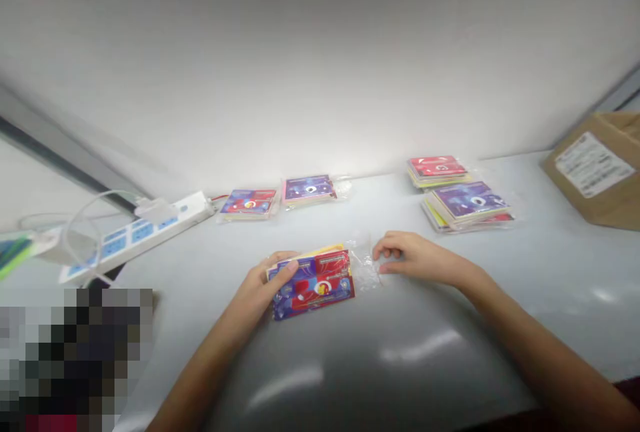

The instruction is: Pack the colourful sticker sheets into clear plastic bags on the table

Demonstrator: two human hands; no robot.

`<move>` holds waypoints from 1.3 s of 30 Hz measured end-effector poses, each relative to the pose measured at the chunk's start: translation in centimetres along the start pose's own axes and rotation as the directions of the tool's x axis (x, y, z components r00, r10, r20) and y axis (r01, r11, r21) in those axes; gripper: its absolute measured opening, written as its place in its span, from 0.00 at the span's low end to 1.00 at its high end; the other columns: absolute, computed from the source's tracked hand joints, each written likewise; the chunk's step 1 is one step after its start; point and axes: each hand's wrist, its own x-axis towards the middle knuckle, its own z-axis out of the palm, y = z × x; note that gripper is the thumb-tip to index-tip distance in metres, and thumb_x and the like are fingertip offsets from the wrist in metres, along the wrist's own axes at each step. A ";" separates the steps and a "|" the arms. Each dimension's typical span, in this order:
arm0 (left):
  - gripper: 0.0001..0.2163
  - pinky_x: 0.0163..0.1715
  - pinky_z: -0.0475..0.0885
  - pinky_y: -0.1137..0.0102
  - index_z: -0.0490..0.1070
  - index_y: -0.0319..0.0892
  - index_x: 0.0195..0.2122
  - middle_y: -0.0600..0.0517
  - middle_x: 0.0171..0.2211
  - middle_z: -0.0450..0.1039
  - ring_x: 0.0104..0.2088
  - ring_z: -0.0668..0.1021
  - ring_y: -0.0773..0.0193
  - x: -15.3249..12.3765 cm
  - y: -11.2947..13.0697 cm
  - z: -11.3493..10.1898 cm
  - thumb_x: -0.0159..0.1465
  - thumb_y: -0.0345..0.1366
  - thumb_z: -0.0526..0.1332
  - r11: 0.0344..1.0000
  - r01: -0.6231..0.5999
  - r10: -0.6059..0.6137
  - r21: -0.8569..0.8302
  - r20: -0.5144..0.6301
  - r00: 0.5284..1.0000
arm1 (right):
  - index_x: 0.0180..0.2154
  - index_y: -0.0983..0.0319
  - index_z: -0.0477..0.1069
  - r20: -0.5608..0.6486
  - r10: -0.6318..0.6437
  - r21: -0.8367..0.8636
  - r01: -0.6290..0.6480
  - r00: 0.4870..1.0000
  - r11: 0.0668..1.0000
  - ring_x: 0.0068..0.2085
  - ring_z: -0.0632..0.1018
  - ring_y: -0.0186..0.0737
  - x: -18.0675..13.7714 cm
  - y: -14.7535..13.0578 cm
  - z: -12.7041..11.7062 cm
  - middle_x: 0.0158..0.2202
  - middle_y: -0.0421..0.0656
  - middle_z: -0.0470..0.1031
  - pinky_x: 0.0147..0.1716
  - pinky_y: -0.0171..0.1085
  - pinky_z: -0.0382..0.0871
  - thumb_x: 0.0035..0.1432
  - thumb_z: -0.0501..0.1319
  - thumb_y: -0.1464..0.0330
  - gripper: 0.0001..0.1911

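My left hand (273,282) is closed around the left end of a stack of printed cards (315,285), with its thumb lying across the top. The top card is red and blue with a round emblem, and a yellow edge shows behind it. From the stack's right end sticks out the loose end of a clear plastic bag (365,265). My right hand (403,255) has curled fingers and thumb at the edge of that bag, closed on it as far as I can see.
Behind my hands lie bagged card packs: a red-blue pack (249,204), a purple pack (310,189), a red-topped pack (437,169) and another purple pack (470,202). A power strip (145,232) with cables sits left. A cardboard box (595,172) stands right, against the wall.
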 end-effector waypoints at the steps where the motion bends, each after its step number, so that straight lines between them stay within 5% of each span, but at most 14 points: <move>1: 0.21 0.38 0.71 0.65 0.70 0.41 0.43 0.48 0.38 0.76 0.38 0.77 0.54 0.0 0.0 0.0 0.53 0.49 0.62 1.000 0.004 -0.004 -0.003 0.009 1.000 | 0.36 0.63 0.72 -0.006 0.005 0.001 -0.005 1.000 1.000 0.33 0.72 0.38 0.0 0.0 0.0 0.33 0.44 0.72 0.35 0.36 0.65 0.52 0.60 0.67 0.09; 39: 0.21 0.38 0.71 0.65 0.67 0.41 0.45 0.49 0.39 0.76 0.38 0.78 0.54 -0.1 0.2 -0.2 0.55 0.50 0.60 0.994 0.013 -0.017 0.112 0.038 0.999 | 0.37 0.63 0.70 -0.083 0.000 -0.027 -0.003 0.997 1.000 0.33 0.71 0.39 0.1 -0.2 0.8 0.32 0.44 0.72 0.34 0.36 0.64 0.56 0.55 0.67 0.09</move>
